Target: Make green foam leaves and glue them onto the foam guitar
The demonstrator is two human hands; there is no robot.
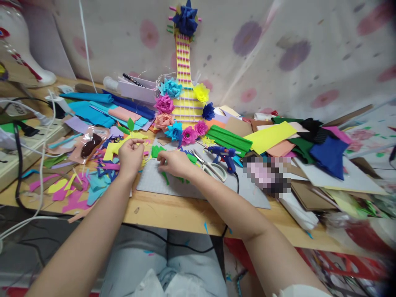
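My left hand (131,156) is raised over the left edge of the grey board, its fingertips pinched together. Whatever lies between them is too small to make out. Just behind that hand, a green paper leaf (130,124) stands above yellow scraps. My right hand (175,163) hovers low over the grey board (194,190), fingers curled and closed, beside green paper pieces (158,151); I cannot see what it grips. To its right lie scissors (213,168) with pale handles and a blue glue gun (223,155).
A yellow paper guitar (183,62) with crepe paper flowers (164,104) leans against the curtain. Colourful scraps (66,185) cover the left side. Folded crepe paper (272,137) is piled on the right. A black cord (237,183) hangs over the table's front edge.
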